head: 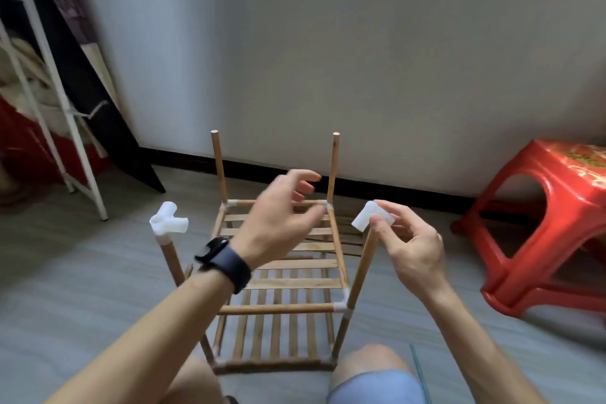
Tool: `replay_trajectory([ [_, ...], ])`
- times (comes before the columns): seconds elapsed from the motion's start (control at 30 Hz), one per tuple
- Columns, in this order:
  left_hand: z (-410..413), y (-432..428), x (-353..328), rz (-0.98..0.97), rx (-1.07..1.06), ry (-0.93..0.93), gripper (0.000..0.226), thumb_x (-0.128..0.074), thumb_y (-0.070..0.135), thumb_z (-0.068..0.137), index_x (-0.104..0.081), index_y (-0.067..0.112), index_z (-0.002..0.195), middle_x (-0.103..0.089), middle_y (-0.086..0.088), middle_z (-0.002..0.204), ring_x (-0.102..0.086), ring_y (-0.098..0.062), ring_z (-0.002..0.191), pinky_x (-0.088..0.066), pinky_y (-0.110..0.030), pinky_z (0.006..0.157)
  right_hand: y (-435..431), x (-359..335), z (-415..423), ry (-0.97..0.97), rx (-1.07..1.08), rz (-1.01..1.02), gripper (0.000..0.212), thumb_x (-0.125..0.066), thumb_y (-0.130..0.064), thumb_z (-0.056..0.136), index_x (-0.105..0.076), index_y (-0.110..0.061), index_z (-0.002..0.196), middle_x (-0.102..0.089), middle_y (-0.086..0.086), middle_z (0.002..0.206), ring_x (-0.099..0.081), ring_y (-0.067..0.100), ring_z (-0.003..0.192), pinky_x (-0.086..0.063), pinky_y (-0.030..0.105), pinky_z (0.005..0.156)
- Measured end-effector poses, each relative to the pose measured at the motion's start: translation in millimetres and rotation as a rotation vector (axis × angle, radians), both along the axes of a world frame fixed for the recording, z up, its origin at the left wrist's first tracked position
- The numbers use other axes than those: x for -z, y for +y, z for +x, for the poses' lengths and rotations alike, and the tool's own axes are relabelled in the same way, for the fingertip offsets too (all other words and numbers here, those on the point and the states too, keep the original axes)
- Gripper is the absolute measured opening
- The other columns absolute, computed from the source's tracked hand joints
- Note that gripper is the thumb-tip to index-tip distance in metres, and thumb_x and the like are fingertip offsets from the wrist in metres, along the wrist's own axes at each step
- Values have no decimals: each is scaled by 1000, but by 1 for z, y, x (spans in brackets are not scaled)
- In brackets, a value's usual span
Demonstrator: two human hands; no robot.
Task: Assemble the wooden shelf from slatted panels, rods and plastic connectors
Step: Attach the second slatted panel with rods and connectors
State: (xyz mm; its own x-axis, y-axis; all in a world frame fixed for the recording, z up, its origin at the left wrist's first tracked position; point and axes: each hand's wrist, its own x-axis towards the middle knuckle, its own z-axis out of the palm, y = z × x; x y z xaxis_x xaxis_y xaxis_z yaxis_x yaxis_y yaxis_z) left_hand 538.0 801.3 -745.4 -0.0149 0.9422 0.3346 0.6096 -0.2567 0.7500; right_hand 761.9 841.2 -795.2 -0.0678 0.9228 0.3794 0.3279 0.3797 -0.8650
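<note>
One connector (pixel 370 218) pinched in right hand (pixel 414 251) fingertips, just above a rod (pixel 362 269) top; blurred left hand (pixel 278 223), loose and empty, hides slats (pixel 295 283).

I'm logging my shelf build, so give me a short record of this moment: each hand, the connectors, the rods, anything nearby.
Left hand: open, empty, above the slatted panel
Right hand: pinches a loose connector beside the top of the near right rod
Fitted connector: on top of the near left rod
Far rods: two, upright, tops bare
Nearby: red stool, on the right
</note>
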Motion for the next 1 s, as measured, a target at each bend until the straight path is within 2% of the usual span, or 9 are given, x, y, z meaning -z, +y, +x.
replay_trajectory([
  [0.17, 46, 27, 12, -217, 263, -136, 50, -61, 32, 98, -45, 33, 146, -55, 6, 141, -59, -10, 119, -51, -37, 102, 10, -15, 12, -31, -183, -123, 14, -62, -29, 96, -71, -36, 104, -74, -10, 98, -68, 9, 92, -53, 26, 77],
  [0.27, 57, 30, 20, -167, 360, -189, 34, -57, 25, 101, -57, 37, 132, -66, 10, 127, -64, -6, 115, -52, -35, 100, 16, -28, 15, 3, -244, -160, 16, -57, -31, 89, -69, -31, 99, -73, -1, 94, -69, 12, 87, -55, 29, 71],
  [0.33, 60, 30, 23, -112, 346, -165, 30, -56, 19, 102, -60, 44, 117, -68, 15, 112, -65, -3, 107, -54, -30, 96, 20, -33, 16, 51, -271, -191, 13, -60, -24, 93, -65, -22, 106, -73, 8, 92, -68, 8, 79, -52, 22, 68],
  [0.43, 65, 33, 33, -49, 255, -146, 21, -57, 17, 101, -66, 28, 117, -69, 10, 105, -66, -4, 99, -55, -27, 88, 23, -37, 12, 105, -268, -226, 17, -59, -18, 100, -58, -16, 117, -70, 13, 96, -67, 3, 72, -50, 17, 63],
  [0.6, 79, 28, 44, 39, 53, -168, 20, -66, 32, 95, -68, 19, 110, -69, 11, 96, -62, 5, 87, -47, -11, 70, 22, -31, 11, 431, -218, -311, 35, -67, -31, 91, -57, -15, 121, -74, 12, 93, -73, 22, 78, -57, 30, 72],
  [0.73, 87, 27, 51, 60, -14, -138, 26, -74, 38, 87, -67, 20, 105, -67, 13, 93, -61, 5, 86, -49, -12, 69, 18, -21, 12, 499, -185, -312, 43, -72, -32, 84, -59, -6, 115, -74, 9, 80, -70, 20, 73, -57, 33, 73],
  [0.8, 86, 26, 51, -14, -7, -274, 30, -78, 39, 83, -63, 24, 104, -68, 10, 95, -64, 1, 87, -54, -19, 74, 21, -20, 11, 504, -213, -334, 43, -72, -34, 81, -62, -5, 112, -74, 7, 82, -69, 16, 72, -56, 30, 70],
  [0.9, 79, 25, 45, -143, 74, -630, 46, -76, 31, 85, -54, 27, 125, -69, 2, 109, -68, -8, 99, -57, -27, 83, 26, -21, 9, 467, -269, -372, 41, -70, -34, 83, -65, -6, 111, -74, 5, 87, -69, 16, 76, -55, 31, 71],
  [1.0, 72, 22, 41, -106, 99, -573, 32, -66, 20, 95, -59, 26, 126, -70, 2, 111, -69, -13, 102, -56, -22, 80, 31, -20, 8, 441, -302, -395, 40, -68, -36, 85, -65, -7, 113, -72, 18, 98, -69, 34, 90, -55, 51, 87],
])
